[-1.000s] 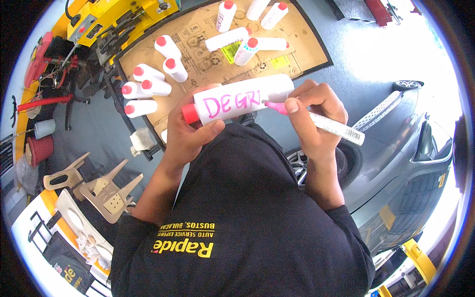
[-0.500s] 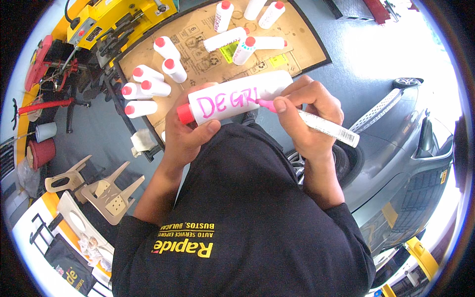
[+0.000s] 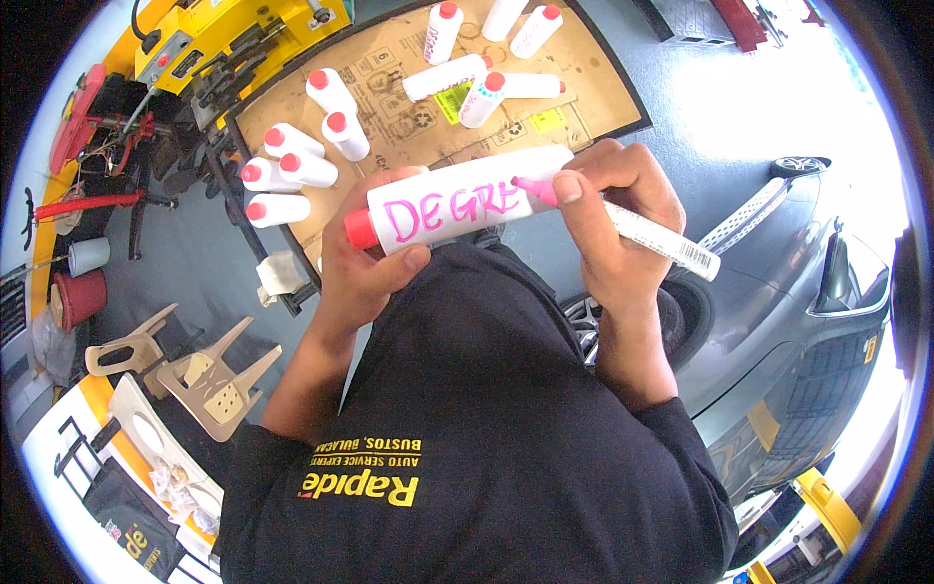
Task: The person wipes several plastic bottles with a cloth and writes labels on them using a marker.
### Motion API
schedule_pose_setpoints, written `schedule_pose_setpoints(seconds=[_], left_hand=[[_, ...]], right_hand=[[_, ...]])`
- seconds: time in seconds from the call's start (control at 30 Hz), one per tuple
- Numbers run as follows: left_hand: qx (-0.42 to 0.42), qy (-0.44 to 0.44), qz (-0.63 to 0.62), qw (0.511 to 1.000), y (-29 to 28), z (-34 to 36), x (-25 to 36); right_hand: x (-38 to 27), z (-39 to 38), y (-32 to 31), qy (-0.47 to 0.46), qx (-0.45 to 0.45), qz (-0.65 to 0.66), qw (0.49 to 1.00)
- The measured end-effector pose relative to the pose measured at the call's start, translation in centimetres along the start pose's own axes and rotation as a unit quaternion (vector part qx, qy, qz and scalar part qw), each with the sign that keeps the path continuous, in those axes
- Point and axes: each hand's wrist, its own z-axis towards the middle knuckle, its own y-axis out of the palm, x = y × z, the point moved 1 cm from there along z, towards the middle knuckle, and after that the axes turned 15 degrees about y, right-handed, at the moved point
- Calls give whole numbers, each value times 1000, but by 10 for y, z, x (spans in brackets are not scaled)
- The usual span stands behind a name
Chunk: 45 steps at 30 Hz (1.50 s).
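A white plastic bottle (image 3: pixel 457 206) with a red cap (image 3: pixel 361 229) lies sideways in front of my chest. My left hand (image 3: pixel 365 258) is closed round its cap end, thumb along the lower side. Pink handwritten letters run along the bottle's side. In my right hand (image 3: pixel 623 214) is a white marker pen (image 3: pixel 662 238) with a pink front part. Its tip is at the end of the row of letters, near the bottle's base; whether it touches the surface I cannot tell. My right fingers sit by the bottle's base end.
Several white bottles with red caps stand or lie on a cardboard-covered table (image 3: pixel 409 117) beyond my hands. Yellow machinery (image 3: pixel 195 49) stands at the far left. Beige plastic chairs (image 3: pixel 209 375) are at the left, and a grey car (image 3: pixel 778 321) is close on my right.
My right hand and the marker have moved right along the bottle, and another pink letter now shows more fully. My left hand keeps its grip on the bottle.
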Motion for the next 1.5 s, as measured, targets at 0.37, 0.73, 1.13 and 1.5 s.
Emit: schedule_pose_setpoints(seconds=[0.37,0.73,1.13,1.5], left_hand=[[-6,2,7,1000,-5,2,5],[-2,7,23,1000,-11,6,5],[2,12,13,1000,-17,6,3],[6,8,6,1000,-22,7,3]], right_hand=[[-17,0,-4,43,2,27,999],[-18,5,0,17,-39,-3,999],[-19,7,3,-15,-42,-56,997],[-21,14,4,3,0,-58,998]])
